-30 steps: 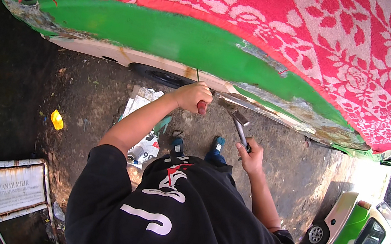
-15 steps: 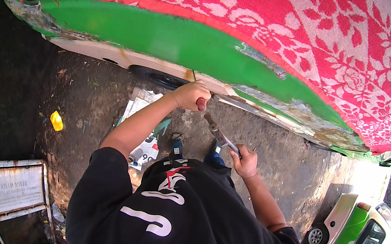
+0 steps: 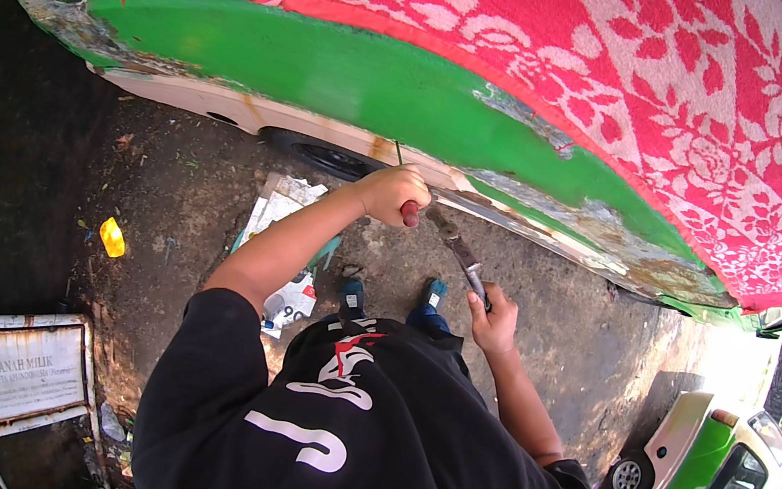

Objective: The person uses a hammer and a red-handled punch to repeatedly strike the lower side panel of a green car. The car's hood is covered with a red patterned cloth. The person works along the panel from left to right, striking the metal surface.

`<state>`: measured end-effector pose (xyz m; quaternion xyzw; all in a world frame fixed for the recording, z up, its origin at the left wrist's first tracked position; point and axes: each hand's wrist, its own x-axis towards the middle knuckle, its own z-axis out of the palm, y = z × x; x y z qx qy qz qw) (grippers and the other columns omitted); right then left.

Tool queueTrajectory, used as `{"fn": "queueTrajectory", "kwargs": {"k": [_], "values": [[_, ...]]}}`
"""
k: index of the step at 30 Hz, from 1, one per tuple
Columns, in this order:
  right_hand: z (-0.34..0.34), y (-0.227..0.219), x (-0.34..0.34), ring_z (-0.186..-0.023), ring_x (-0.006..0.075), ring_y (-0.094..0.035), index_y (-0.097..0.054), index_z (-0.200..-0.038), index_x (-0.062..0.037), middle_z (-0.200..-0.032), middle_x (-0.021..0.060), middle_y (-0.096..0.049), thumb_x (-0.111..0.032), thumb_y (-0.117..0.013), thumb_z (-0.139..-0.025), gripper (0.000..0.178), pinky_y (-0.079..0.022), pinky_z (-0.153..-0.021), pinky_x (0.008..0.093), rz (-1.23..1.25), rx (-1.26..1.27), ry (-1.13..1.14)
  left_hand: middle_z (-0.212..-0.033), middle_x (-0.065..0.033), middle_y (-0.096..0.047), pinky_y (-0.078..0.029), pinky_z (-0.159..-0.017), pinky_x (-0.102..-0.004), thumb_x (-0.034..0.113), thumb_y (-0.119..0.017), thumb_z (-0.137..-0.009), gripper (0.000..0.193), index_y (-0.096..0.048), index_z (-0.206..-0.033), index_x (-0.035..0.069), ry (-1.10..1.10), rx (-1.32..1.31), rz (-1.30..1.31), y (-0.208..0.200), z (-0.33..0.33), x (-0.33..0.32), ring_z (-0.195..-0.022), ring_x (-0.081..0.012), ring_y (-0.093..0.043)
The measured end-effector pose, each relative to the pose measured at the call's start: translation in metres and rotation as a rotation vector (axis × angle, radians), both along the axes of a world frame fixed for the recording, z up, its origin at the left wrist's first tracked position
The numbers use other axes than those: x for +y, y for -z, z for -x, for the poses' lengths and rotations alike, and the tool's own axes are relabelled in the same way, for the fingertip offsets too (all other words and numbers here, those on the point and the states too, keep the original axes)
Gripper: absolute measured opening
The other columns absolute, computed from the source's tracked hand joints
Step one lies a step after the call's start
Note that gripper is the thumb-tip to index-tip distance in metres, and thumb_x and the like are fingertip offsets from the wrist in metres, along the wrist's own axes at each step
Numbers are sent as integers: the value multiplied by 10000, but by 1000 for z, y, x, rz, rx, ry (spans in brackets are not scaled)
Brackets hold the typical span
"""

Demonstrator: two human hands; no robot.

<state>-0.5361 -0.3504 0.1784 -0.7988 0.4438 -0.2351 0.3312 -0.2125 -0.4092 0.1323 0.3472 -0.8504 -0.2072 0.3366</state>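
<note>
My left hand (image 3: 393, 192) is closed round a screwdriver with a red handle (image 3: 410, 213). Its thin shaft juts out past my fist toward the lower edge of the green and cream vehicle body (image 3: 336, 69). In my right hand (image 3: 496, 319) is a long, worn metal tool (image 3: 466, 259), gripped at its dark end. The thick, rusty far end of this tool lies just right of the screwdriver's handle; whether the two touch I cannot tell. Rust and bare, flaking patches mark the body panel near my hands.
A red and white flowered cloth (image 3: 503, 34) covers the vehicle's upper part. Below sits a dark wheel (image 3: 316, 152). Printed sheets (image 3: 264, 215) lie by my feet, with a yellow object (image 3: 113, 238) farther left. A rusty framed sign (image 3: 18, 371) and another vehicle (image 3: 694, 482) flank me.
Both tools have shifted slightly to the right with my hands. The metal tool's far end has moved up beside the screwdriver's handle, and my right hand is a little higher.
</note>
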Motion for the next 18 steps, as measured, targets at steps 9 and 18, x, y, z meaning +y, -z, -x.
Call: {"fn": "queueTrajectory", "kwargs": {"k": [9,18], "values": [[1,0,0,-541,338,-575,-626,-847,-41,-612,155,-552,-256,-713,-853,232,-441,-511,390,58,1,-8,-598,-58,-504,-428,-685,-395,111,-691,-554,267,-428,-600,92,37,3,-13,-4,-11,-1,-648,-305,-538],[-8,-2,-2,-576,339,-603,-634,-848,-57,-648,135,-595,-283,-706,-848,238,-464,-520,404,205,0,-120,-591,-83,-492,-434,-668,-409,121,-691,-586,276,-419,-603,80,5,36,-55,-8,-16,-9,-641,-328,-528]]}}
